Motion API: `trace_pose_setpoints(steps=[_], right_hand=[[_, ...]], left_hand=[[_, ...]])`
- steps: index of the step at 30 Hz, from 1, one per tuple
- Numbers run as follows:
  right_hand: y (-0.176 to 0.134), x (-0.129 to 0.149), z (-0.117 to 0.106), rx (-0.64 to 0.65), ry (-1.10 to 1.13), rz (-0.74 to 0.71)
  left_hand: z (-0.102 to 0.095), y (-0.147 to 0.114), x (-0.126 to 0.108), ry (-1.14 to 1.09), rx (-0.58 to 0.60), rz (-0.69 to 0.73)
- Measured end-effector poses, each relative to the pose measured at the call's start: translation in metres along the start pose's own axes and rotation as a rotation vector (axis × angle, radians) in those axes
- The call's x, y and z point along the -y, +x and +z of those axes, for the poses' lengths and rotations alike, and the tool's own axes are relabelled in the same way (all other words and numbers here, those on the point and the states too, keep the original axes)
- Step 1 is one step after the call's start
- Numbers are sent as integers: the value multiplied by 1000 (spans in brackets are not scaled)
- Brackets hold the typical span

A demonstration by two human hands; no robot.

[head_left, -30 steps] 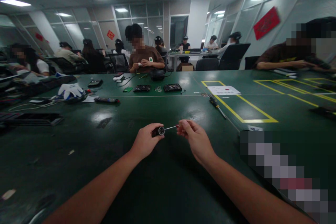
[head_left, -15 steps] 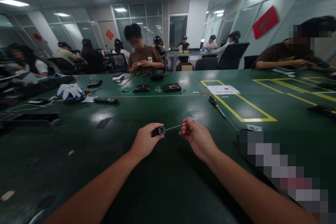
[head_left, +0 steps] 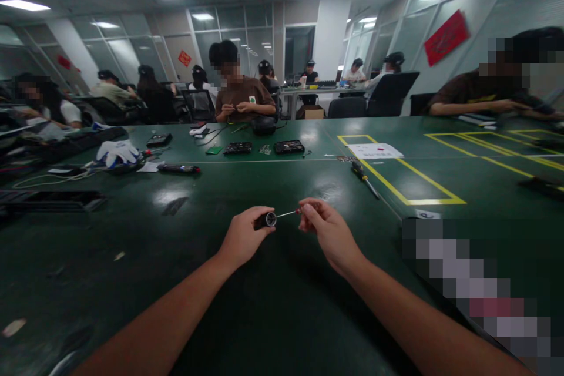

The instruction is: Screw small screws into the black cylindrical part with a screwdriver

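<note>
My left hand (head_left: pixel 245 236) is closed around a small black cylindrical part (head_left: pixel 269 220), whose round, silver-rimmed end faces me. A thin screwdriver (head_left: pixel 288 213) with a red collar is pinched in the fingers of my right hand (head_left: pixel 324 224). Its metal shaft points left, and the tip reaches the side of the cylinder; whether it sits in a screw is too small to tell. Most of the handle is hidden by my fingers. Both hands are just above the green table (head_left: pixel 282 305).
A larger yellow-and-black screwdriver (head_left: pixel 365 178) lies ahead to the right, near a white sheet (head_left: pixel 374 150). Two black devices (head_left: pixel 288 146) and a green piece (head_left: pixel 214 150) are farther back. White gloves (head_left: pixel 118 153) and a dark pen-shaped tool (head_left: pixel 178 168) lie left. A person (head_left: pixel 242 91) sits opposite.
My right hand's fingers have shifted on the screwdriver, covering more of its red part and coming slightly closer to the cylinder. My left hand has stayed in place.
</note>
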State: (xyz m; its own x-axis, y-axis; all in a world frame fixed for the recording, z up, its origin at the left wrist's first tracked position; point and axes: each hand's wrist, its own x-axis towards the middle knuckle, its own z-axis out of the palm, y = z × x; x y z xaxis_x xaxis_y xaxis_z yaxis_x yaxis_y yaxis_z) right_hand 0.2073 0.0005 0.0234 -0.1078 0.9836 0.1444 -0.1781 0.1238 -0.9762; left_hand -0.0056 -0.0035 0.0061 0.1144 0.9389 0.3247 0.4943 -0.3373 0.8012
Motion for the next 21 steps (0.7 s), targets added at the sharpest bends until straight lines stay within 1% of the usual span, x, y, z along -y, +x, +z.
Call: trace_pose_setpoints(steps=[2,4,8,12,16,21], right_hand=[[-3,4,1,33,1,-29],[-5,7,3,37,-13,-46],[-5,7,5,-13,-18,-11],[-3,5,4,-84,53,16],[-2,3,4,-92,50,20],[0,-4,5,-102,52,36]], left_hand=[[0,0,2,-1,2,4],[1,0,4,-1,0,11],[0,0,8,3,-1,14],[-1,0,1,4,1,7],[-1,-1,-3,7,13,-1],[-1,-1,-1,38,11,20]])
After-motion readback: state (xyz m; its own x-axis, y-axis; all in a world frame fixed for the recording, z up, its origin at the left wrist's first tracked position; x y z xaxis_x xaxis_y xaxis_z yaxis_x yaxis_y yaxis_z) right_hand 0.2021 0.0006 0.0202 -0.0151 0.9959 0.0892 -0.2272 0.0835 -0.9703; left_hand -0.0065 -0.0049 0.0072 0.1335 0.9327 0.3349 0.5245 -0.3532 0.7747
